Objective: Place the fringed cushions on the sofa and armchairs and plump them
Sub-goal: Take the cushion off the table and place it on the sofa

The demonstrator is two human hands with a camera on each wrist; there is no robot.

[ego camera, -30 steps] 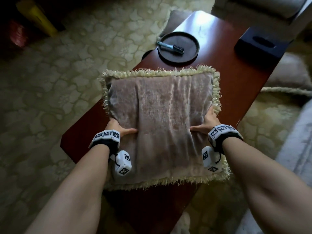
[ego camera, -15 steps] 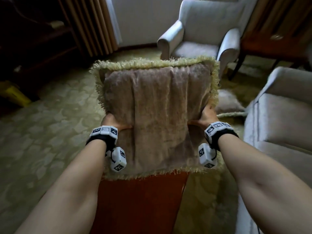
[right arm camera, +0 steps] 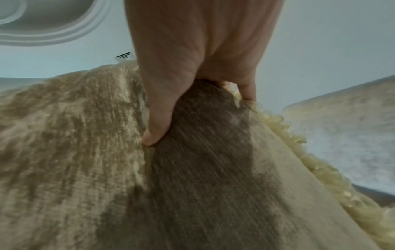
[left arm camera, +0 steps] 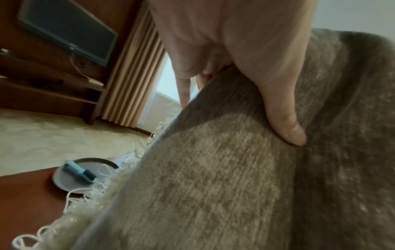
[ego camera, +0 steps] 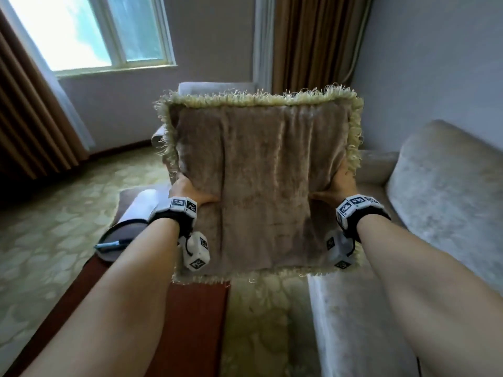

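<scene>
A square brown velvet cushion [ego camera: 261, 183] with a pale yellow fringe is held up in the air in front of me, nearly upright. My left hand [ego camera: 190, 193] grips its left edge, thumb [left arm camera: 284, 125] pressed into the front and fingers behind. My right hand [ego camera: 336, 186] grips the right edge the same way, thumb [right arm camera: 157, 128] on the front face [right arm camera: 203, 169]. A grey armchair [ego camera: 215, 88] stands behind the cushion, mostly hidden by it. The grey sofa [ego camera: 446, 202] runs along the right.
A red-brown coffee table [ego camera: 190, 322] lies below my left arm, with a round dark tray [left arm camera: 70, 177] holding a blue brush [left arm camera: 80, 172]. Brown curtains [ego camera: 313, 42] and a window [ego camera: 89, 31] are at the back. Patterned carpet [ego camera: 49, 240] covers the floor.
Both hands have lifted the cushion off the coffee table and raised it upright. My view has swung up from the table to the armchair, window and sofa.
</scene>
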